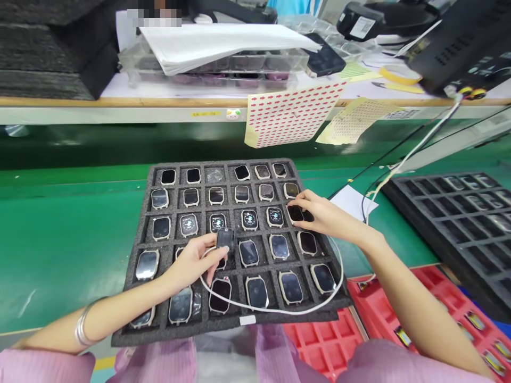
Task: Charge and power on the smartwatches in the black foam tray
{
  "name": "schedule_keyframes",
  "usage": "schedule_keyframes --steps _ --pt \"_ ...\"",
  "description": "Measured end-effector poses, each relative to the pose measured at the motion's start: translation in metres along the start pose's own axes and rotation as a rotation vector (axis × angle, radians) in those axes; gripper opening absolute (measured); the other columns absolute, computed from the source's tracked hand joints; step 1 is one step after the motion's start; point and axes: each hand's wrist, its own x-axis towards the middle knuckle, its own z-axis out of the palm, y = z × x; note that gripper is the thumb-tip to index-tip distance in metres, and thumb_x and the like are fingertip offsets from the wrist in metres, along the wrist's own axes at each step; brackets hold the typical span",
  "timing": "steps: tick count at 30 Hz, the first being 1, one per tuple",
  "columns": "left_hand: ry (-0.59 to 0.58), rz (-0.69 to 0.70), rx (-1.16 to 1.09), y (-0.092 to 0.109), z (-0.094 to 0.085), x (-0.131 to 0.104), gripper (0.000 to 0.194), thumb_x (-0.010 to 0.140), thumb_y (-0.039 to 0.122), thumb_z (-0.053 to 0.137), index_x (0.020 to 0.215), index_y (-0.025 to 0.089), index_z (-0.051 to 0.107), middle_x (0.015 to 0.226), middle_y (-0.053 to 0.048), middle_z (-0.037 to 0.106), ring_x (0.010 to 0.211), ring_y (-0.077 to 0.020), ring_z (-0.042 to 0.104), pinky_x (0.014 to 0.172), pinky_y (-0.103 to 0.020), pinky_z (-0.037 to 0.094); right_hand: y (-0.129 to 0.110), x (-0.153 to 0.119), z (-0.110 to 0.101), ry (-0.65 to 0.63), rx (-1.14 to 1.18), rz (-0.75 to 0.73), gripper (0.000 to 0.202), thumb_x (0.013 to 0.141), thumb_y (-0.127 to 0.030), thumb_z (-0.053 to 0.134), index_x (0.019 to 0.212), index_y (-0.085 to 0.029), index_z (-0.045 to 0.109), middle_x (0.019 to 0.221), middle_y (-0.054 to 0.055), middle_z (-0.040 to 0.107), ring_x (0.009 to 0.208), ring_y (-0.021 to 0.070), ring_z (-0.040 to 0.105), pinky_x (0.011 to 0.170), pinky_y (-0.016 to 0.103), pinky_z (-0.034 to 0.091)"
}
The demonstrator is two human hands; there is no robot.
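Note:
A black foam tray [343,303] holds rows of square smartwatch bodies without straps, one per compartment. Between the thumb and fingers of my left hand [195,259] is a small dark rectangular device [225,241], with a white cable [279,310] looping over the tray's front. This hand hovers above the middle of the tray and hides some watches. My right hand [321,214] pinches a dark-screened smartwatch [295,213] at the right end of the third row. Several watches in that row, such as one lit watch [274,216], show a glowing face.
Red trays [319,338] with small parts lie at lower right. Another black foam tray [443,213] stands on the right. Ahead, a raised shelf [120,102] carries papers [223,40], clear plastic trays, a phone [325,56] and stacked black foam [43,58]. Sticker sheets [293,114] hang from its edge.

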Motion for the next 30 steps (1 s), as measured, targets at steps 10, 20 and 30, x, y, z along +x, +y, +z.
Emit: schedule_keyframes --steps 10,20,30 --pt "-0.086 0.053 -0.052 0.002 0.0 0.002 0.036 0.076 0.027 0.067 0.107 0.013 0.057 0.104 -0.01 0.058 0.075 -0.0142 0.058 0.047 -0.019 0.052 -0.057 -0.005 -0.018 0.239 0.376 0.066 0.041 0.077 -0.043 0.07 0.11 -0.022 0.055 0.105 0.007 0.063 0.094 0.0269 0.06 0.087 0.043 0.049" --pt "-0.093 0.123 -0.164 -0.007 -0.004 0.002 0.036 0.073 0.019 0.071 0.106 0.014 0.056 0.105 -0.008 0.057 0.088 -0.0183 0.059 0.064 -0.027 0.057 -0.151 0.045 0.029 0.175 0.301 -0.288 0.033 0.081 -0.025 0.067 0.11 -0.017 0.054 0.111 0.011 0.058 0.107 0.0262 0.053 0.091 0.043 0.047" --pt "0.015 0.004 -0.142 0.003 0.0 -0.001 0.03 0.078 0.033 0.069 0.092 0.008 0.06 0.08 -0.008 0.067 0.076 -0.0189 0.067 0.065 -0.028 0.058 -0.147 0.046 0.046 0.184 0.386 -0.301 0.036 0.08 -0.027 0.07 0.11 -0.018 0.052 0.101 0.009 0.06 0.095 0.0246 0.059 0.082 0.04 0.051"
